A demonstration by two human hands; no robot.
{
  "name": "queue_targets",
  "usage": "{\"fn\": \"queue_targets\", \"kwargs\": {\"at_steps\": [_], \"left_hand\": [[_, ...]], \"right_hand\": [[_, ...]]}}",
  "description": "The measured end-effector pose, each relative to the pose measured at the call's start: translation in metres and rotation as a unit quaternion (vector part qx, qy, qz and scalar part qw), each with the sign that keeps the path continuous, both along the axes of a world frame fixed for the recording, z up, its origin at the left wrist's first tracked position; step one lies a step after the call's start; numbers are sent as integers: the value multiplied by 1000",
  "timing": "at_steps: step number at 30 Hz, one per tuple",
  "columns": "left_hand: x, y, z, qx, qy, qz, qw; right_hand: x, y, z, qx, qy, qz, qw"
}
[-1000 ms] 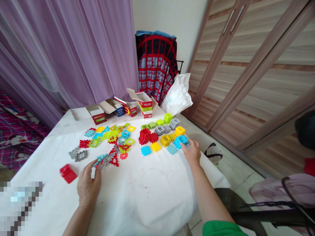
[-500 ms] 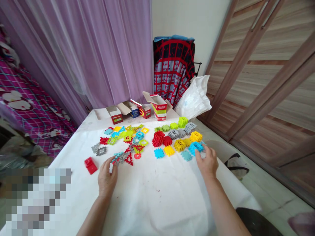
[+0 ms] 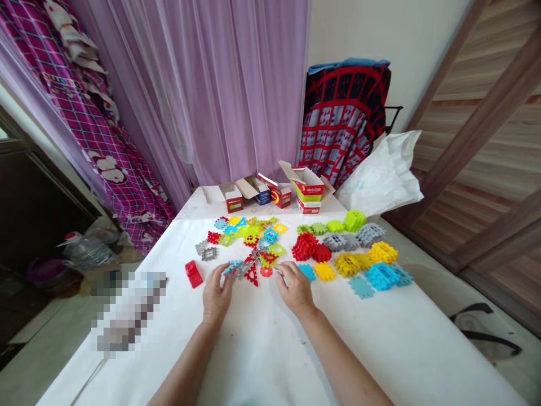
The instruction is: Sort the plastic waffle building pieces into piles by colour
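My left hand (image 3: 217, 296) is at the near left edge of a mixed pile of plastic interlocking pieces, thumb and fingers apart. Its fingertips are up against a light blue toothed piece (image 3: 233, 267); no firm grip shows. Grey pieces and a red triangle piece (image 3: 251, 275) lie just right of it. My right hand (image 3: 297, 290) is at the pile's right side, fingers parted, beside a small red round piece (image 3: 266, 272). A blue square piece (image 3: 307, 273) lies behind its knuckles. Nothing shows in this hand.
Sorted stacks stand at the right: red (image 3: 304, 247), grey (image 3: 371, 234), green (image 3: 354, 221), yellow (image 3: 347, 264) and blue (image 3: 382, 276). Open boxes (image 3: 234, 202) line the back, with a white bag (image 3: 380, 175) beside them. A red plastic block (image 3: 193, 274) lies at the left.
My right hand has moved left from the blue stack to the mixed pile. The left hand stays by the light blue piece. The view has shifted left.
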State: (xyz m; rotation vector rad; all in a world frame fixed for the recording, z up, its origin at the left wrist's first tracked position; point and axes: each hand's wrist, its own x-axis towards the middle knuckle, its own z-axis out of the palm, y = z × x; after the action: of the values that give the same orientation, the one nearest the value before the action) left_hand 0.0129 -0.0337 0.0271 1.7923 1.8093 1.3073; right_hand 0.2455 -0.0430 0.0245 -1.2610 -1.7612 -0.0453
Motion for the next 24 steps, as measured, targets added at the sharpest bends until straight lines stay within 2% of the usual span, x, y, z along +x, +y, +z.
{"fn": "queue_targets", "kwargs": {"at_steps": [3,6,8,10,11,15,18,21,24], "left_hand": [[-10,24,15,24,50,-9,998],[-23,64,36,18,129,-22,991],[-29,95,49,-39,210,-23,977],[-33,125,58,-125,296,-20,947],[-34,140,60,-145,307,-20,940],[-37,188,61,-201,323,-6,925],[-34,212,56,-243,332,-2,912],[-29,224,50,-275,339,-19,899],[-23,224,44,-298,348,-47,888]], "right_hand": [[-9,4,-7,-2,2,29,1000],[-10,3,-13,7,8,35,999],[-10,1,-13,12,11,36,999],[-11,1,-12,11,12,44,999],[-11,1,-12,8,12,47,999],[-12,2,-10,-12,27,48,998],[-12,3,-10,-28,43,48,998],[-12,4,-10,-41,52,49,997],[-12,4,-9,-47,62,54,996]]}}
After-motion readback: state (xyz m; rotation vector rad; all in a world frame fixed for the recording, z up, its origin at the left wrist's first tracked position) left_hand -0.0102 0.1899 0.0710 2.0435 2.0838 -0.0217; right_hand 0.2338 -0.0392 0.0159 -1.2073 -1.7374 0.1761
